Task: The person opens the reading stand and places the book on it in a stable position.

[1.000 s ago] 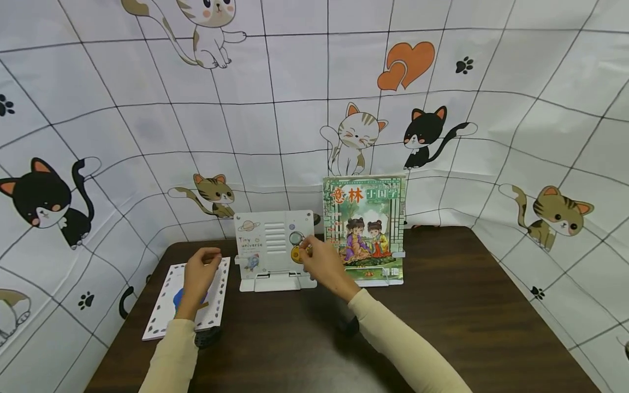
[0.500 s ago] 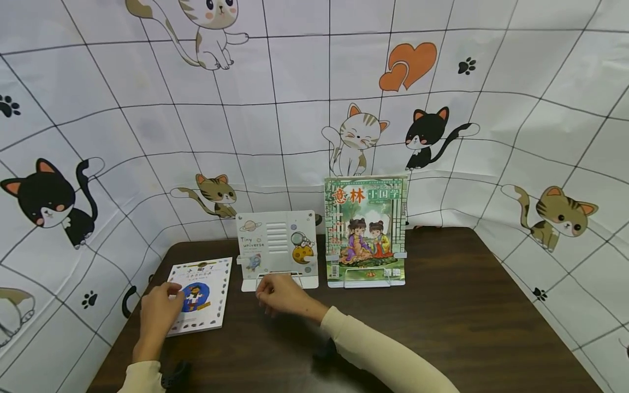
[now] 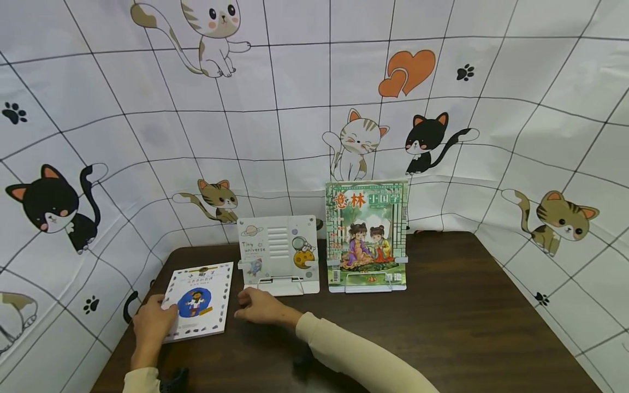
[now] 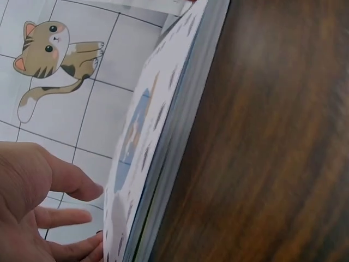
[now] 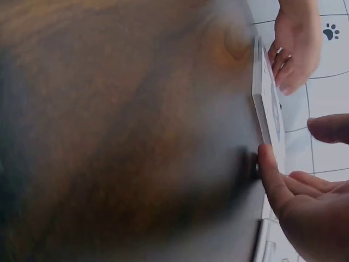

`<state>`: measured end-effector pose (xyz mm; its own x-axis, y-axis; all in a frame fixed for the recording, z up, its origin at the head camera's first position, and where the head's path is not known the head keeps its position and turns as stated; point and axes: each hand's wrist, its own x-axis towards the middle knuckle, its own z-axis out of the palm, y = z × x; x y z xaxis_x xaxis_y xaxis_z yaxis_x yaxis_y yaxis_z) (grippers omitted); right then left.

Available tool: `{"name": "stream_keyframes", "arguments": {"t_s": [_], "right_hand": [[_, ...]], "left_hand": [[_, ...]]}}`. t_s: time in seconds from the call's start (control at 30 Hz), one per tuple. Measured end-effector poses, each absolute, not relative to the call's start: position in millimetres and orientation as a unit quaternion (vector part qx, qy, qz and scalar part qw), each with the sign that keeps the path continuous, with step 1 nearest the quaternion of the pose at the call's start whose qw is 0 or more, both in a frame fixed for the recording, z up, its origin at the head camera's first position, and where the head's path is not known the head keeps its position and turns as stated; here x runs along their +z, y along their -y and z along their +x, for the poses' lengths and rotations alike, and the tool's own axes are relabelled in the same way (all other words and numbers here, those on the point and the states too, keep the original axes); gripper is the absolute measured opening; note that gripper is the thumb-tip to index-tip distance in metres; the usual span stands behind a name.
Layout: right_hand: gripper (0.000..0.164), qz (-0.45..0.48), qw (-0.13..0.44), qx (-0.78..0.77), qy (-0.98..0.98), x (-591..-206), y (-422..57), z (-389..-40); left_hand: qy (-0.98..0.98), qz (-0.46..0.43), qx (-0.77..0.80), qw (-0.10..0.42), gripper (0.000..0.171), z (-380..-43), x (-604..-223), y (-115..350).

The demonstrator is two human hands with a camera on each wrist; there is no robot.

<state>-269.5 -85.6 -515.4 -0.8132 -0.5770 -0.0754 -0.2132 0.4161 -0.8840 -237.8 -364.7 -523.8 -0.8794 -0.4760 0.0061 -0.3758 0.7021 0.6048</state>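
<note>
A white book (image 3: 213,284) with a blue circle on its cover lies flat at the left of the table, slightly askew. Thick page edges (image 4: 185,103) show along its side in the left wrist view. My left hand (image 3: 154,325) is at the book's left edge, thumb tip close over the cover and fingers apart. On the other side, my right hand (image 3: 262,307) is near the book's right edge, in front of a white book stand (image 3: 278,240). In the right wrist view its fingers (image 5: 275,183) reach toward the book's edge, thumb held well apart.
Printed "Tiny universe", the white stand is upright at the back. Beside it, a green magazine (image 3: 366,240) leans on another stand. Behind the dark wooden table (image 3: 442,327) hangs a white gridded curtain (image 3: 295,71) with cartoon cats.
My right hand has come left and down from the white stand toward the book. My left hand has moved from above the book to its left edge, uncovering the cover.
</note>
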Motion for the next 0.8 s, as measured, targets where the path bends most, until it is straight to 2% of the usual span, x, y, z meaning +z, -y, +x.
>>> {"name": "stream_keyframes", "arguments": {"t_s": [0.13,0.33,0.8], "right_hand": [[0.054,-0.231,0.225,-0.517,-0.793,-514.6,85.6,-262.2],[0.058,-0.232,0.246,-0.52,-0.785,-511.7,82.6,-256.5],[0.048,-0.234,0.239,-0.539,-0.773,-517.0,76.0,-261.9]], "left_hand": [[0.898,0.251,-0.348,0.094,0.06,-240.3,-527.4,364.4],[0.858,0.275,-0.429,0.068,0.063,-238.7,-528.4,362.3],[0.745,0.287,-0.593,0.107,0.06,-234.9,-534.9,355.1]]}}
